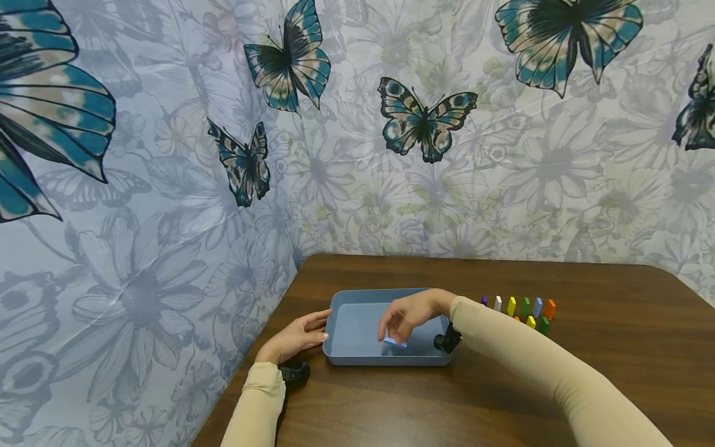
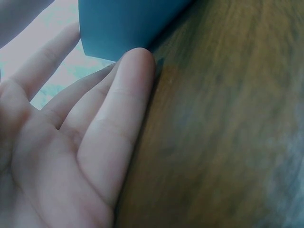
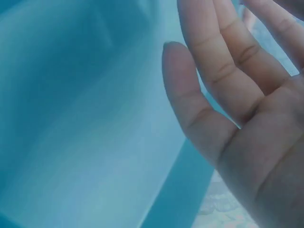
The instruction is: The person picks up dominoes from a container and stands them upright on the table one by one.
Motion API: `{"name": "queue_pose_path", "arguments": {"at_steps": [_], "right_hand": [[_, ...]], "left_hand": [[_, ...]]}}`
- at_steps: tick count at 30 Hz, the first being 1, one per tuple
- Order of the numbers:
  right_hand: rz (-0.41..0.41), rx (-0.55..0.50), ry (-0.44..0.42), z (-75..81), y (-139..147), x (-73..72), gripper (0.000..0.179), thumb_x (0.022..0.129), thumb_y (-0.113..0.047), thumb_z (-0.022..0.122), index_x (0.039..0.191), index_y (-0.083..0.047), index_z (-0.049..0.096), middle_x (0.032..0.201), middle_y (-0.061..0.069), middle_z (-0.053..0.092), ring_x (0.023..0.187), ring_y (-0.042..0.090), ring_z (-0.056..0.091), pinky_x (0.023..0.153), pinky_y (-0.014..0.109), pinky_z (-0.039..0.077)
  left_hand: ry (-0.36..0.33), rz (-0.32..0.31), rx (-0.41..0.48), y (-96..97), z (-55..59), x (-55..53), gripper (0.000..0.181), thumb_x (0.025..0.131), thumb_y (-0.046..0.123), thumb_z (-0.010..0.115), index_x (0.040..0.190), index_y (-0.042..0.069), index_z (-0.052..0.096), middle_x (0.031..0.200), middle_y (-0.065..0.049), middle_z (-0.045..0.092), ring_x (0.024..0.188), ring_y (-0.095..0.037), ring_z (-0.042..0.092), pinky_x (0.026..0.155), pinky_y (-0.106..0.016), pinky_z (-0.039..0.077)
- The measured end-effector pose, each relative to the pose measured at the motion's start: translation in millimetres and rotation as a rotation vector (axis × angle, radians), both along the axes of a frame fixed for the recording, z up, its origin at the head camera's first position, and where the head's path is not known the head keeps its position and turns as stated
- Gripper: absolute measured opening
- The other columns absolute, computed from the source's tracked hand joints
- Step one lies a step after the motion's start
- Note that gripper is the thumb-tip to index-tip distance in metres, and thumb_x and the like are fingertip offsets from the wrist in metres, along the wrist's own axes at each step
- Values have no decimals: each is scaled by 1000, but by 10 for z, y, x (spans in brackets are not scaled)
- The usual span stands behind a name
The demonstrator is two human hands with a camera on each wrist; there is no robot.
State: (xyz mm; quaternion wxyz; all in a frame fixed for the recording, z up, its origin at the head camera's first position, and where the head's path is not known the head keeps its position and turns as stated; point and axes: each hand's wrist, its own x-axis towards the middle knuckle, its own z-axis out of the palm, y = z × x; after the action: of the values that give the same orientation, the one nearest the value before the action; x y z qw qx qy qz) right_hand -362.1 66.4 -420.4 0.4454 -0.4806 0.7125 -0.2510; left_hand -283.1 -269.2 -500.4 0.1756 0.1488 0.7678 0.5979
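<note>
A shallow blue-grey tray (image 1: 357, 361) lies on the table. My left hand (image 1: 297, 338) is at its left end, fingers fairly straight and touching the rim. In the left wrist view, the fingertips (image 2: 137, 64) rest against the tray's outer wall (image 2: 123, 28). My right hand (image 1: 410, 315) reaches over the tray, fingers bent downward, and pinches a small light-blue block (image 1: 395, 342) just above the tray floor. The right wrist view shows the palm and several fingers (image 3: 183, 71) beside the tray's blue surface (image 3: 95, 142); the block is out of sight there.
Right of the tray, behind the right forearm, small coloured blocks stand in rows, among them a white block (image 1: 498, 303), a yellow block (image 1: 511, 306) and an orange block (image 1: 550, 309). The brown wooden table (image 1: 402, 410) reaches back to a butterfly-patterned wall covering (image 1: 357, 205).
</note>
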Motion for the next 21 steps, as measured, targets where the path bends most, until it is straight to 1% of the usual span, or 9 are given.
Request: {"name": "queue_pose_path", "arguments": {"at_steps": [5,7,10,11,13,15,17,18,21], "right_hand": [[-28,-75,18,96,85,54,38,95,1,60,133,6,58,91,-7,65,86,7,61,83,26,55],[-38,-110,31,127,132,79,36,96,-1,62,132,5,59,92,-6,65,86,8,61,84,29,56],[-55,-173,49,166,218,114,32,97,-5,63,129,0,63,92,-5,65,85,9,62,86,38,57],[-58,-197,52,178,251,126,31,97,-5,63,128,-2,64,92,-4,65,85,9,63,85,38,57],[-68,-245,45,194,326,148,28,97,-6,64,125,-3,65,92,-1,64,84,10,63,83,37,58],[-81,-287,26,208,407,174,28,97,-6,64,124,-1,64,92,1,63,83,11,63,79,32,58],[-103,-321,27,229,494,205,27,96,-5,64,123,0,64,92,2,63,81,11,63,76,26,56],[-116,-335,30,241,542,221,27,96,-5,65,122,0,64,92,3,63,81,11,63,75,26,56],[-140,-379,61,281,683,257,26,95,-4,65,121,1,64,94,6,63,80,19,63,75,29,57]], "left_hand": [[5,-3,-2,-9,0,2,75,99,15,64,160,5,22,162,-28,24,149,-43,29,109,-36,48],[7,-4,-1,-13,-1,4,75,99,15,64,160,5,22,162,-28,24,148,-43,30,109,-36,48],[8,-7,-3,-25,-5,7,74,99,15,63,160,5,22,162,-28,24,148,-43,29,109,-35,48],[9,-8,-5,-29,-7,8,74,100,15,63,160,5,22,162,-28,24,149,-43,29,109,-35,48],[11,-14,-9,-37,-12,9,73,100,15,62,160,5,22,162,-28,23,149,-43,28,110,-36,48],[13,-17,-10,-43,-14,11,73,100,15,62,160,5,22,162,-28,23,149,-43,28,110,-36,48],[13,-20,-9,-47,-15,11,74,100,15,63,160,5,21,162,-28,22,149,-43,27,110,-36,47],[13,-22,-9,-49,-14,11,74,100,15,63,160,5,21,162,-28,22,149,-43,27,110,-36,47],[12,-24,-10,-63,-13,4,74,100,15,63,160,5,21,163,-28,22,150,-43,27,110,-36,47]]}}
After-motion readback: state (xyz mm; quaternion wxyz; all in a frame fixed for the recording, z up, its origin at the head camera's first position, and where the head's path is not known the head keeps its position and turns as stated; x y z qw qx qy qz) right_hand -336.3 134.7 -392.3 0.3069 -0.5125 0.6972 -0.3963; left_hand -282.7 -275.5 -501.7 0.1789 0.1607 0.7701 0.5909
